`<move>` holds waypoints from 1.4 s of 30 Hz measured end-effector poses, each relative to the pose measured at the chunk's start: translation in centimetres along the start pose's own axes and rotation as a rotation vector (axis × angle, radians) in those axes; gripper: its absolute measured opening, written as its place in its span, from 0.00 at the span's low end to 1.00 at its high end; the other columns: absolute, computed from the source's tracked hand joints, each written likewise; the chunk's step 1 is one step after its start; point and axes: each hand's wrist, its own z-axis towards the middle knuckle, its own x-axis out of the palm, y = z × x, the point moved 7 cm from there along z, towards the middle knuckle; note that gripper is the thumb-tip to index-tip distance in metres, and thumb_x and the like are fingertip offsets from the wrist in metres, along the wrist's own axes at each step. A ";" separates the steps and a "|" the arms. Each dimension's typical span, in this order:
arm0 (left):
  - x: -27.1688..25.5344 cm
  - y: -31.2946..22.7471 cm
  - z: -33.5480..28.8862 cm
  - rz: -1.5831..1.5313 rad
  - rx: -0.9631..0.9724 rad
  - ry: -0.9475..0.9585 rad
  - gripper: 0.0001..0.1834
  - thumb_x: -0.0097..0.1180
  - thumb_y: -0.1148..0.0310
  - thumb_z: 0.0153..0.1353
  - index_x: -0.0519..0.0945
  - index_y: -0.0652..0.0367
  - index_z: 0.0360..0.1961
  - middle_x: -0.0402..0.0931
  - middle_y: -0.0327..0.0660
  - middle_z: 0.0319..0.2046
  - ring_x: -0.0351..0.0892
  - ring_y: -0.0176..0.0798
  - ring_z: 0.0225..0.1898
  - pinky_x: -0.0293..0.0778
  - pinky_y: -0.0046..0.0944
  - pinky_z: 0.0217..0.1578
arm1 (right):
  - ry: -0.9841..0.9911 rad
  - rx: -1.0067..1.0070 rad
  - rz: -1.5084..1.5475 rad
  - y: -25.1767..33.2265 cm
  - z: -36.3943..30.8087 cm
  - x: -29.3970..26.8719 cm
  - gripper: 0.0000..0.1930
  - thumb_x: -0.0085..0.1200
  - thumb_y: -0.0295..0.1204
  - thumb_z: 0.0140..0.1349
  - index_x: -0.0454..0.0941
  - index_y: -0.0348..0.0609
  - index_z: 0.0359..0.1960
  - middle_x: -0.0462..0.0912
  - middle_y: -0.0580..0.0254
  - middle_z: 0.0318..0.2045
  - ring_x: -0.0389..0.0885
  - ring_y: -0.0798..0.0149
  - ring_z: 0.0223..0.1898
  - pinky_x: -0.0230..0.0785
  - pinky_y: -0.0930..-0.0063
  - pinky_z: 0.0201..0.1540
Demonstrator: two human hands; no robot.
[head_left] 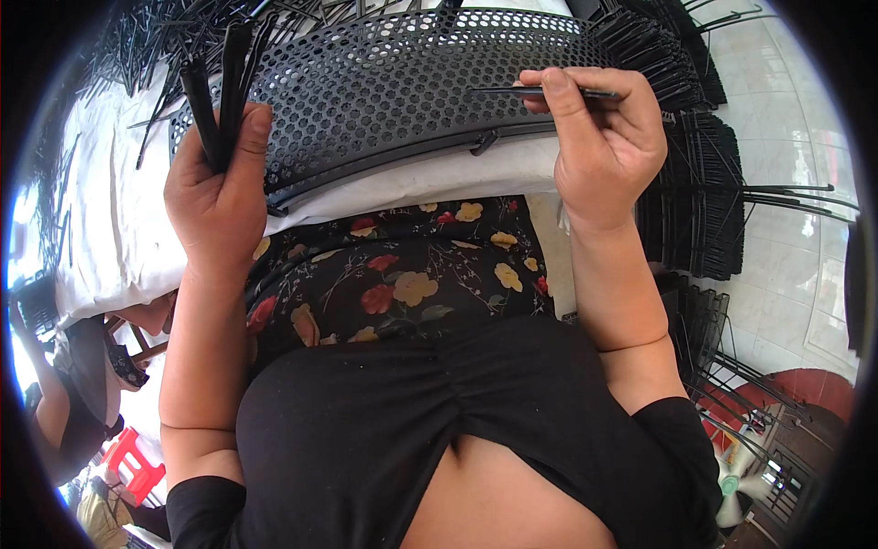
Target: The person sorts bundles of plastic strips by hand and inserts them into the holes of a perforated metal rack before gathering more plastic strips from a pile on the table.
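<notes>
- Left hand: closed round a small bundle of black sticks. Thumb lies along the bundle's right side, fingers wrap the other side.
- Bundle vs grip: sticks run up and out past the thumb, upper ends fanned slightly apart, lower ends down against the palm. Most of the length sits above the hand.
- Right hand: pinching one thin rod between thumb and fingers. Thumb presses from the near side.
- Rod vs grip: roughly level across the view. One end pokes out left of the thumb, clear of the fingertips; the other runs back right along the curled fingers.
- Perforated panel: black, curved edges, round holes, between and beyond the hands. Rod's free end shows over its right part; bundle overlaps its left end. Can't tell whether either touches it.
- Small black peg: at the panel's near edge, left of the right hand, apart from it.
- Panel sits over a white cloth; loose pile of black sticks at upper left, beyond the left hand.
- Right side: stacked black parts beside the right forearm, long thin rods sticking out over pale floor tiles.
- Flowered fabric across the lap, between the forearms.
- Lower left: another person near a red stool. Lower right: small fan.
</notes>
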 end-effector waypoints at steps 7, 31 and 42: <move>-0.2 0.4 -0.1 0.022 -0.032 0.004 0.06 0.61 0.74 0.62 0.81 0.63 0.38 0.76 0.30 0.27 0.68 0.20 0.27 0.62 0.21 0.27 | 0.022 0.058 0.049 -0.1 -2.5 -0.8 0.08 0.58 0.15 0.59 0.71 0.37 0.29 0.84 0.53 0.30 0.80 0.75 0.29 0.70 0.87 0.28; 4.6 -1.2 -5.1 -0.305 -0.628 0.420 0.07 0.55 0.70 0.66 0.74 0.59 0.43 0.68 0.30 0.21 0.61 0.23 0.17 0.55 0.24 0.16 | -0.199 0.086 -0.113 -0.1 2.6 -6.7 0.13 0.57 0.19 0.60 0.73 0.34 0.46 0.83 0.52 0.31 0.81 0.70 0.29 0.74 0.81 0.31; 8.7 1.6 -8.1 -0.685 -1.175 0.574 0.17 0.44 0.60 0.72 0.72 0.62 0.51 0.76 0.41 0.27 0.77 0.36 0.26 0.67 0.31 0.15 | -0.255 0.057 -0.890 -5.0 7.7 -12.9 0.19 0.59 0.21 0.57 0.75 0.39 0.52 0.82 0.53 0.33 0.81 0.57 0.35 0.73 0.68 0.42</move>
